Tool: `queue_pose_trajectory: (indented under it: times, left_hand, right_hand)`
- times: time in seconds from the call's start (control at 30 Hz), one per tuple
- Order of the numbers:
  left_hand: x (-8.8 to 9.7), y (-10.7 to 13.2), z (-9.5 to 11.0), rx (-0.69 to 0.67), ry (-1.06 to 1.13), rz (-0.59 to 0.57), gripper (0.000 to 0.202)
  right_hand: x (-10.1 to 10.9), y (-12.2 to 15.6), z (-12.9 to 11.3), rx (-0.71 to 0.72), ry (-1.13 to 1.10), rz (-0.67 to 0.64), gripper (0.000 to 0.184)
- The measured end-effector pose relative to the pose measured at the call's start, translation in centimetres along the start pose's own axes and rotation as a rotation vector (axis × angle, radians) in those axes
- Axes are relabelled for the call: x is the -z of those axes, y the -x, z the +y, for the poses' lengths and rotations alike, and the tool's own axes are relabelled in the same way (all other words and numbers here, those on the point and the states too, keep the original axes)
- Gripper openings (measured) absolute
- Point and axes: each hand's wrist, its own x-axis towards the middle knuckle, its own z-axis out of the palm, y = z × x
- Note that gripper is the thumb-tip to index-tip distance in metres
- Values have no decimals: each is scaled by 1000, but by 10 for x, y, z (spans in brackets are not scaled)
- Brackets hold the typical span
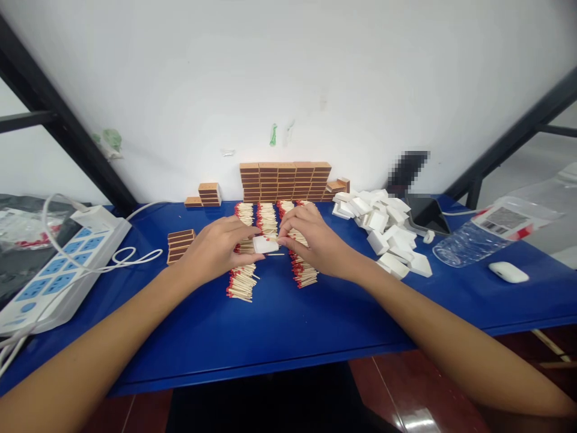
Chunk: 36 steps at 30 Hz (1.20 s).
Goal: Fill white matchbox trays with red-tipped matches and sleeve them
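My left hand [223, 245] grips a small white matchbox tray [265, 245] between thumb and fingers at the middle of the table. Close to its right side, my right hand [311, 237] pinches one or more red-tipped matches [269, 239] over the tray; how many I cannot tell. A single loose match [275, 254] lies on the table just below the tray. Rows of matches [242, 282] with red heads run away from me under and around both hands. Another row of matches [305, 273] lies beneath my right hand, partly hidden by it.
Stacked brown matchboxes [286, 182] line the wall, with smaller stacks [181, 245] at left. White trays [392, 228] are heaped at right, near a dark device [428, 214], a plastic bag [478, 240] and a white earphone case [508, 272]. A power strip [67, 264] with cables stands left.
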Motion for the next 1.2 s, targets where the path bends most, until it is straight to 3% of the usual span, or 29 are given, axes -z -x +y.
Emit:
queue_pose_trajectory:
  times: [0.17,0.5,0.67,0.93,1.2]
  left_hand:
    - [0,-1,10,18,6,15,58]
    - [0,0,9,-38,-75,6,54]
    - [6,0,-2,-94,-193,21,51]
    - [18,-1,-14,-51,-299,12,46]
    - [12,2,-11,-75,-227,16,48]
  right_hand:
    - [-10,2,-5,12,25,6,7]
    - [-13,4,-2,27,28,-18,7]
    - [-6,3,1,4,72,-2,6]
    - [-16,7,6,1,270,-210,7]
    - [-18,6,5,-13,311,-232,7]
